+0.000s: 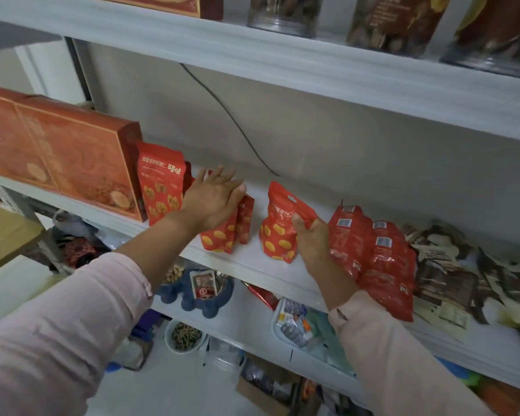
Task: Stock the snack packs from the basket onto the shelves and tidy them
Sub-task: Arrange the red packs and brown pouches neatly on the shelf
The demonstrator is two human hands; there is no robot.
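On the white middle shelf stand red snack packs printed with yellow pieces. My left hand lies with straight fingers over the tops of two of these packs. A taller red pack stands to their left against an orange box. My right hand pinches one red pack by its upper right corner; the pack stands upright on the shelf. Just right of that hand, several red packs lie flat, overlapping, reaching over the shelf's front edge. No basket is in view.
Two orange gift boxes fill the shelf's left end. Brown and cream packets lie heaped at the right. A black cable hangs down the back wall. Jars stand on the shelf above. A blue tray and bowls sit below.
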